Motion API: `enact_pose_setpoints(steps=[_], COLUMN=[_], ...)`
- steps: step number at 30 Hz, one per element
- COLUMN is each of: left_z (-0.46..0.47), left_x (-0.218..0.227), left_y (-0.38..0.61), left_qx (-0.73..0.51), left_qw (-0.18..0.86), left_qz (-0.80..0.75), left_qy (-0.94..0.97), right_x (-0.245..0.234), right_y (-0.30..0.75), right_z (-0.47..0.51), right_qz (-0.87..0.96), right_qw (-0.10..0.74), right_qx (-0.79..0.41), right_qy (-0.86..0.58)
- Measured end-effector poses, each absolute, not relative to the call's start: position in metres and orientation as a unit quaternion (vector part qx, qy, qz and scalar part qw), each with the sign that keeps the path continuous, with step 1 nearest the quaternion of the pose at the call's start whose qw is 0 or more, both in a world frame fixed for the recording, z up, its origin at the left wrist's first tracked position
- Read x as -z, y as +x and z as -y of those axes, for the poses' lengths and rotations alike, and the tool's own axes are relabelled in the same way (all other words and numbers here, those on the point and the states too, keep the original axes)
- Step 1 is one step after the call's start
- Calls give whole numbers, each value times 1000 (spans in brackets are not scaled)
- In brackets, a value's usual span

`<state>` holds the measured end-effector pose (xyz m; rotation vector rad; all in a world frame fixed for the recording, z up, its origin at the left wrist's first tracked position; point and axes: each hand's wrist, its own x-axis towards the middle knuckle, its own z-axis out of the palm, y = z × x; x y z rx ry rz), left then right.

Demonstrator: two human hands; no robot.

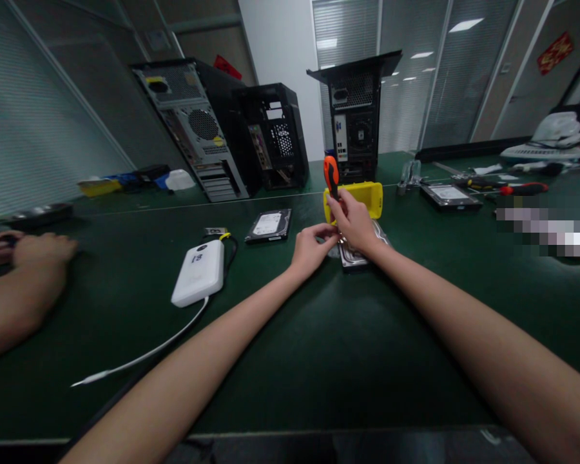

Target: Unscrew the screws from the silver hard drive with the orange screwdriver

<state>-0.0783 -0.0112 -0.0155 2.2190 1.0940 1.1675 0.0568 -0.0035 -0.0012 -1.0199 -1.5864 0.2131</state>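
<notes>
My right hand (356, 223) grips a screwdriver (331, 173) with an orange and black handle, held nearly upright, handle up. Under it lies a silver hard drive (354, 261), partly covered by my hands. At the drive's left edge, close to the hidden screwdriver tip, my left hand (312, 246) has its thumb and fingertips pinched together; whatever is between them is too small to make out. Just behind the drive stands a yellow plastic tray (373, 194). Another hard drive (269, 225), label up, rests to the left of my hands.
A white power bank (199, 272) with a cable lies to the left. Computer cases (222, 129) stand at the back, one with a raised panel (355, 122). To the right are a third hard drive (449, 195) and a red-handled tool (522, 189). Another person's hands (41, 254) work at far left.
</notes>
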Motion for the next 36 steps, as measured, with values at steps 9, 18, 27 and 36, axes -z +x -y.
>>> enact_pose_setpoints(steps=[9, 18, 27, 36], left_z=[11, 10, 10, 11], left_x=[15, 16, 16, 15], left_y=[-78, -78, -79, -79], left_qx=[-415, -416, -414, -408], left_qw=[198, 195, 202, 198], left_qz=[-395, -394, -386, -392], left_qy=[796, 796, 799, 800], right_x=[1, 1, 0, 0], right_y=[57, 56, 56, 57], right_z=[4, 2, 3, 3], right_qz=[681, 681, 672, 672], right_qw=[580, 581, 588, 590], right_qx=[-88, -85, -84, -86], right_qy=[-438, -437, -442, -439])
